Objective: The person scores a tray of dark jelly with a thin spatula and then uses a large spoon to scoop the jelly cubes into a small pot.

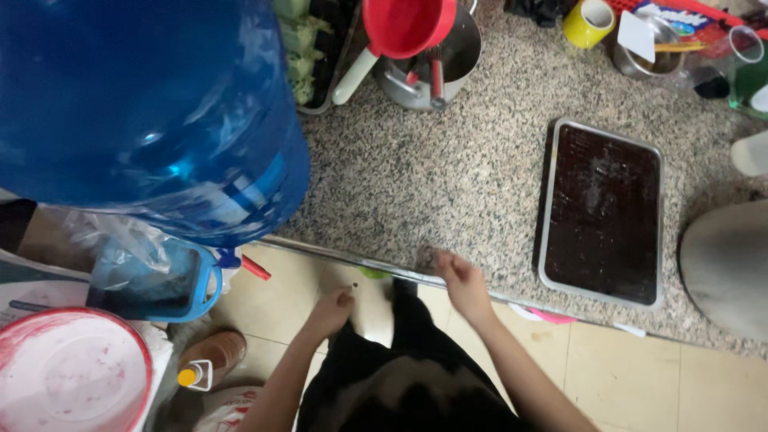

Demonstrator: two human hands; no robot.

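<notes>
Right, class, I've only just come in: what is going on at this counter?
A person stands at a speckled stone counter. Their right hand rests on the counter's front edge, seemingly brushing at it; the left hand hangs cupped just below the edge. A dark rectangular metal tray lies to the right, untouched. A large blue water bottle stands at the left.

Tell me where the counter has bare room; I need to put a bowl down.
Bare granite counter lies between the blue water jug, the steel pot and the dark tray. The back right corner is crowded with a tape roll and containers.
</notes>
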